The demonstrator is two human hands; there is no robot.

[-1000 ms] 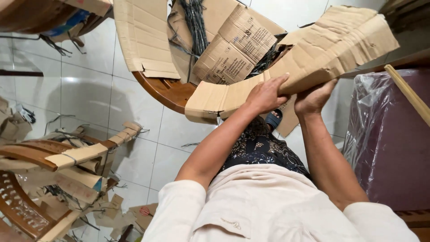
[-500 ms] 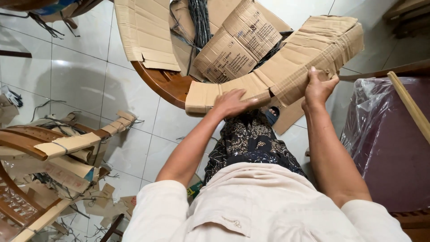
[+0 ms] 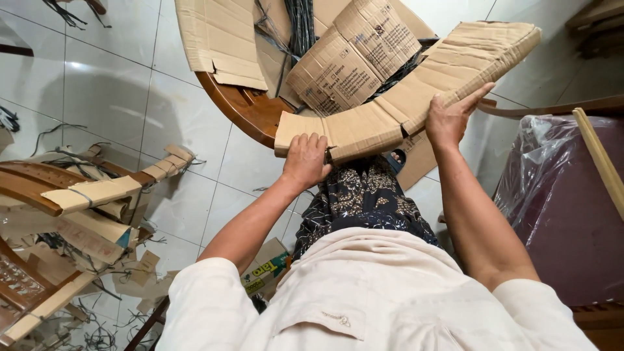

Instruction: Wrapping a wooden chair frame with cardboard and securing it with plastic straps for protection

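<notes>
I hold a long curved piece wrapped in brown cardboard (image 3: 416, 91) in front of me, above my lap. My left hand (image 3: 307, 160) grips its near left end, fingers curled over the top edge. My right hand (image 3: 452, 117) clasps the wrapped piece further right, near its bend. The far end of the wrap rises toward the upper right. Under it lies a round wooden table top (image 3: 244, 110), partly covered with flattened cardboard boxes (image 3: 354, 55) and black straps (image 3: 300, 23).
Wooden furniture parts wrapped in cardboard (image 3: 84, 195) lie on the white tiled floor (image 3: 97, 91) at left, among scraps and straps. A dark cushion in clear plastic (image 3: 559, 201) stands at right, with a wooden slat (image 3: 601, 159) over it. A small green box (image 3: 263, 273) sits by my leg.
My left hand slid leftward along the wrapped piece to its near end. The cardboard-wrapped piece has tilted and shifted slightly right; my right hand keeps its hold near the bend.
</notes>
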